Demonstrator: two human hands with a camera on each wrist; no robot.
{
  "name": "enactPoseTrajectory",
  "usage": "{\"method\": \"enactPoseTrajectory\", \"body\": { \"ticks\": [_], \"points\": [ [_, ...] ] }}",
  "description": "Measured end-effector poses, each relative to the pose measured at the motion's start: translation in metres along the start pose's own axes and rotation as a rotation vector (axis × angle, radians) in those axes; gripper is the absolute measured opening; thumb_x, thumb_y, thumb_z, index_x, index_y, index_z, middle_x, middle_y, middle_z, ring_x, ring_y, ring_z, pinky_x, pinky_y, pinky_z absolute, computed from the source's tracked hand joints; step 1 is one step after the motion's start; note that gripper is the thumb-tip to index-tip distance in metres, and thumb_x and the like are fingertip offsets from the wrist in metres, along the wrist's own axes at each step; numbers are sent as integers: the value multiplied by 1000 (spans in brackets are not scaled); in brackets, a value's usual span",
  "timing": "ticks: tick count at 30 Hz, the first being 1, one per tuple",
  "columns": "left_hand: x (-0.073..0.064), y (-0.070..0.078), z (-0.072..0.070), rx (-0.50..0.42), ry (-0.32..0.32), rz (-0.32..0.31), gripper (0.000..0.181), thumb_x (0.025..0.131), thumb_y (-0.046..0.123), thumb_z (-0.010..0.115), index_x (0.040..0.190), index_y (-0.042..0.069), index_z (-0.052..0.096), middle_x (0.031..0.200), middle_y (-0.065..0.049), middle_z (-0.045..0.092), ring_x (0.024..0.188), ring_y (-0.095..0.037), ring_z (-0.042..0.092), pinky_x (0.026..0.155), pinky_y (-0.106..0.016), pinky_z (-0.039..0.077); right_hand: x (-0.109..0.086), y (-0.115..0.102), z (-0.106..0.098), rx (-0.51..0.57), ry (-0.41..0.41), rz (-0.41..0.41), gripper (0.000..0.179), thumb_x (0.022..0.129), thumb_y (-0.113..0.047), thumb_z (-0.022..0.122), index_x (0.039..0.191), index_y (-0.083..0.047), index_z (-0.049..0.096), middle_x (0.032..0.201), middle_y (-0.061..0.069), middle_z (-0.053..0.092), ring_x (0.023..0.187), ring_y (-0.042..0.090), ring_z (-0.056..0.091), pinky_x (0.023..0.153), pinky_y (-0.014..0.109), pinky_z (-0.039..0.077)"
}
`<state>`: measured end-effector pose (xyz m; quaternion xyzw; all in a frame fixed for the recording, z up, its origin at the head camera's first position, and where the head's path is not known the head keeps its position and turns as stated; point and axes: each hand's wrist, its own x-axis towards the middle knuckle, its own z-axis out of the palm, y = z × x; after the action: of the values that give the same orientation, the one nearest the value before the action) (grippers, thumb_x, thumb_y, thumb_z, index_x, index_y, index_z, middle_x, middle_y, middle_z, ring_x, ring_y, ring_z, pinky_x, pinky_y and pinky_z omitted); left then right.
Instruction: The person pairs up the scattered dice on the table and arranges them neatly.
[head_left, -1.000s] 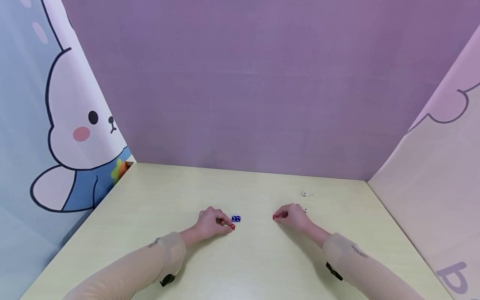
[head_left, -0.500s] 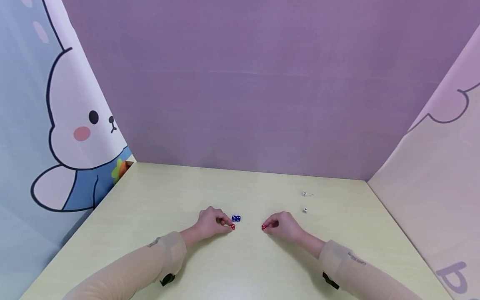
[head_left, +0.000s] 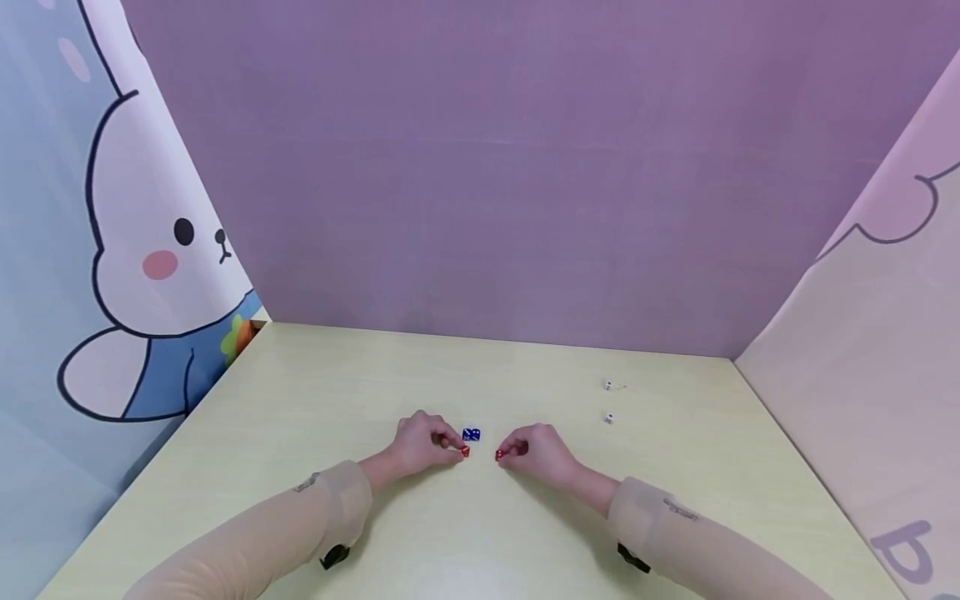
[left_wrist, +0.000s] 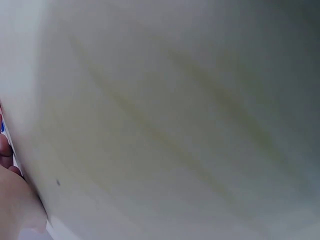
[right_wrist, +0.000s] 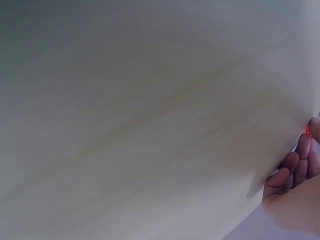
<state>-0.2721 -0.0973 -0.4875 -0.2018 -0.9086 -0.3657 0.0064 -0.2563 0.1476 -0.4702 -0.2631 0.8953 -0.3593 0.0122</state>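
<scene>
My left hand (head_left: pixel 422 442) pinches a red die (head_left: pixel 466 451) between thumb and forefinger, low over the table. Just behind that die, two blue dice (head_left: pixel 471 434) with white pips sit side by side. To the right, my right hand (head_left: pixel 542 454) pinches a second red die (head_left: pixel 499 455), with a short gap between the two red ones. In the right wrist view a bit of the red die (right_wrist: pixel 308 131) shows at the fingertips. The left wrist view catches only part of the left hand (left_wrist: pixel 15 195) at its edge.
Two white dice (head_left: pixel 608 417) stand apart on the right side of the pale wooden table (head_left: pixel 360 367), one behind the other. A purple cloth wall (head_left: pixel 480 183) rises at the table's back edge. Printed curtains flank both sides, the left one with a cartoon rabbit (head_left: pixel 161 208).
My right hand has moved left and a little nearer with its red die, closing in on the other red die. A white die behind it has come into full view. The left hand stays put.
</scene>
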Motion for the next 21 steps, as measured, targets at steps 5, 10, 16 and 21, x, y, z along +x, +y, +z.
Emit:
{"method": "enactPoseTrajectory", "body": {
  "ticks": [5, 10, 16, 21],
  "points": [
    [0, 1, -1, 6, -1, 5, 11, 70, 30, 83, 77, 32, 74, 67, 21, 59, 67, 0, 51, 80, -40, 28, 9, -6, 9, -3, -6, -13, 7, 77, -8, 76, 82, -9, 74, 71, -5, 68, 63, 0, 54, 61, 17, 45],
    [-1, 2, 0, 11, 12, 10, 12, 70, 30, 83, 77, 31, 74, 66, 21, 59, 66, 1, 50, 79, -38, 28, 13, -13, 17, -6, -7, -34, 7, 76, -6, 76, 82, -7, 73, 70, -3, 67, 62, 2, 54, 61, 18, 46],
    [-1, 3, 0, 5, 14, 2, 12, 70, 28, 83, 78, 29, 75, 66, 19, 58, 65, 2, 50, 78, -38, 28, 17, -19, 21, -4, 3, -20, 6, 77, -6, 76, 82, -6, 73, 70, -2, 67, 62, 3, 54, 61, 18, 46],
    [0, 3, 0, 2, 14, 3, 12, 69, 27, 84, 78, 28, 75, 65, 18, 59, 63, 1, 51, 78, -38, 28, 20, -22, 22, -24, 18, -6, 5, 77, -6, 76, 81, -6, 73, 68, -3, 65, 61, 2, 51, 59, 18, 44]
  ]
}}
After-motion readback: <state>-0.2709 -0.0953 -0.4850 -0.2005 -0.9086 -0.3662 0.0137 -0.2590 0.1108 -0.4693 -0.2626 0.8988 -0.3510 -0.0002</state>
